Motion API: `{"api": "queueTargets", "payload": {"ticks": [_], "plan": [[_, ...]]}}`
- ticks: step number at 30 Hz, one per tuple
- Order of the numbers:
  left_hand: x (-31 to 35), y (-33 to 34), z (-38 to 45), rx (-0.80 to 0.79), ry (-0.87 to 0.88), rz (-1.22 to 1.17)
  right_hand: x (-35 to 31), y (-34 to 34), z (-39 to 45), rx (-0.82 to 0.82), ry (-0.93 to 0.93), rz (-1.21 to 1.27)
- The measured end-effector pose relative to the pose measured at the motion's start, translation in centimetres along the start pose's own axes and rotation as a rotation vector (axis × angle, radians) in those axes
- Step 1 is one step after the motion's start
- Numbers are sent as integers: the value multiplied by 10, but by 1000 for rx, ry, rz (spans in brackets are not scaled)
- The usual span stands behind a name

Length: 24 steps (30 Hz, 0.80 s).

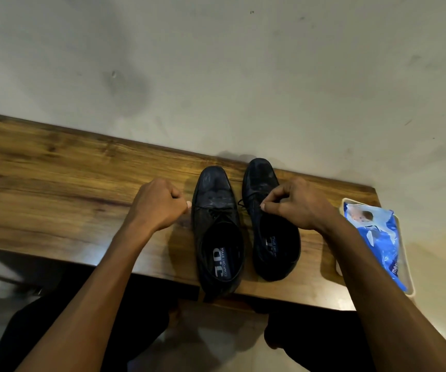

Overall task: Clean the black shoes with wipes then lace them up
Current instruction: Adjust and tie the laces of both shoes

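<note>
Two black leather lace-up shoes stand side by side on a brown wood-grain table, toes toward the far edge by the wall and heels at the near edge. The left black shoe has its heel reaching slightly past the near edge; its insole shows white lettering, and thin black laces cross its eyelets. The right black shoe sits just beside it, a narrow strip of table between them, its toe almost at the far edge.

The left hand is to the left of the left shoe, its fingers curled into a fist with thumb and fingertip pressed together right at the shoe's side. A thin lace runs from the eyelets toward that pinch, so it appears to hold the lace end, though the strand itself is too fine to see in the grip. The right hand is over the right shoe's opening, fingers curled, thumb and forefinger pinching at the lace area of that shoe's tongue.

The wooden table is set against a pale, smudged wall. At the table's right end lies a pale rimmed tray overhanging the corner, holding a blue and white plastic pack of wipes with a crumpled wrapper.
</note>
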State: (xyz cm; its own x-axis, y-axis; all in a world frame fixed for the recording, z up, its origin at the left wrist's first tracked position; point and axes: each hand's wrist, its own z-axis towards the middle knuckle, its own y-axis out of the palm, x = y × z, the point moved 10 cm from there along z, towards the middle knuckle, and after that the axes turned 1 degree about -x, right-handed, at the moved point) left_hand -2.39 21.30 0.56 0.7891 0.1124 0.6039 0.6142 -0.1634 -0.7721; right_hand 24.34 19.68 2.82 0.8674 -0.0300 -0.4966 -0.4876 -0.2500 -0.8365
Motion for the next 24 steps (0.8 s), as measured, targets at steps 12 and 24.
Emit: {"api": "queueTargets", "payload": {"ticks": [12, 24], "plan": [[7, -3, -4, 136, 35, 255, -20, -1, -9, 18, -18, -358], [18, 37, -11, -46, -13, -18, -53, 14, -23, 254, -10, -189]]}}
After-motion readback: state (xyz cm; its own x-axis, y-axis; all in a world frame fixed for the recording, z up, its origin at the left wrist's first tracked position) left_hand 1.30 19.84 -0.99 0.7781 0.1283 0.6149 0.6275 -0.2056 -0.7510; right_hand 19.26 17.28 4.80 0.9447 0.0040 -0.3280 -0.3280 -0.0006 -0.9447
